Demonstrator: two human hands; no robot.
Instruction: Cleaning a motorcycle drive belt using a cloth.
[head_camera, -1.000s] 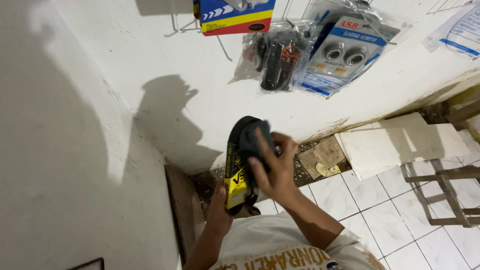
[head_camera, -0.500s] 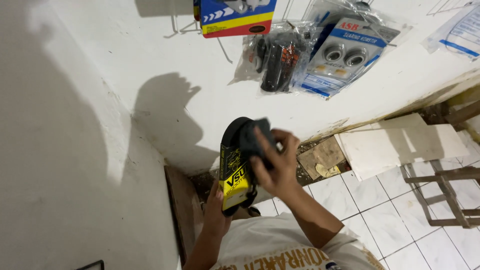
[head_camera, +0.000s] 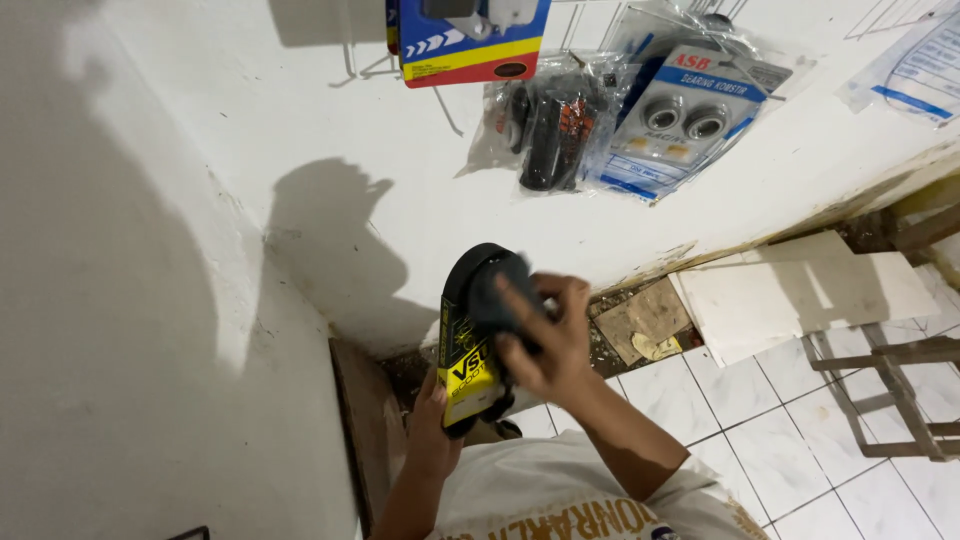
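Before the white wall (head_camera: 250, 330), a black looped part in a yellow-and-black sleeve (head_camera: 468, 370) stands upright, gripped from below by the left hand (head_camera: 432, 440). The right hand (head_camera: 545, 340) presses a dark cloth (head_camera: 500, 300) against its upper curve; wiping looks unfinished.

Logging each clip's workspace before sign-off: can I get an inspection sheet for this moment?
Surface: white tiled floor, loose white slab leaning at the wall foot.
Job's things: black-and-yellow packaged part, dark cloth pressed on it.
Clutter: debris and cardboard scraps along the wall base.
Grips: left hand holds the part from below; right hand presses the cloth.
Cables: nothing seen.
Surroundings: white wall, hanging bagged parts, wooden frame.
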